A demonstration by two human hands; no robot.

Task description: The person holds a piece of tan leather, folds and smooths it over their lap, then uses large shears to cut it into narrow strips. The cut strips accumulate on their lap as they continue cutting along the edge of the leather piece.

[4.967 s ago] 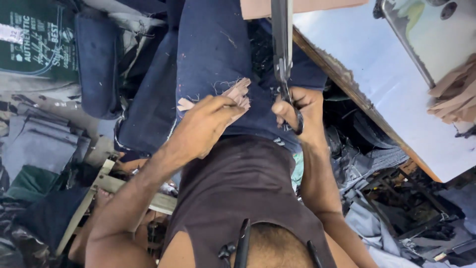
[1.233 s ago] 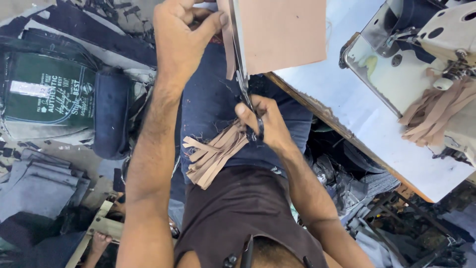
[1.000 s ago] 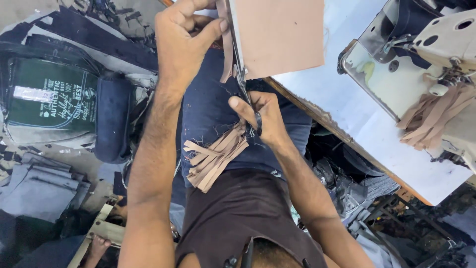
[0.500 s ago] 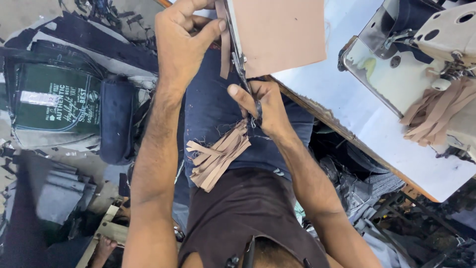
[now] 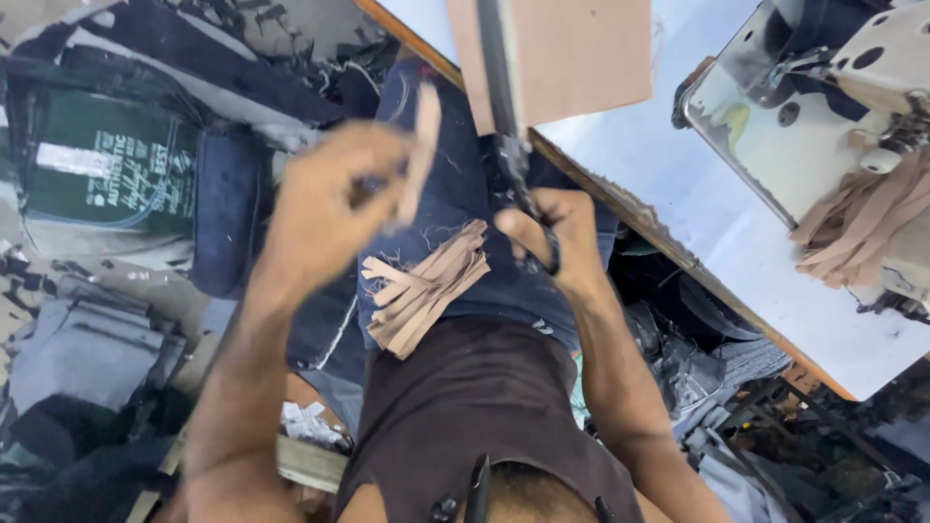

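The left hand (image 5: pixel 329 208) pinches 1 tan strip (image 5: pixel 423 145) just left of the scissors (image 5: pixel 513 145). The right hand (image 5: pixel 557 242) grips the scissors' handles, with the strip pile (image 5: pixel 426 286) on the lap between both hands.

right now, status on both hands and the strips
Left hand pinching one tan strip, blurred. Right hand gripping scissors at tan sheet. Cut strips piled on lap.
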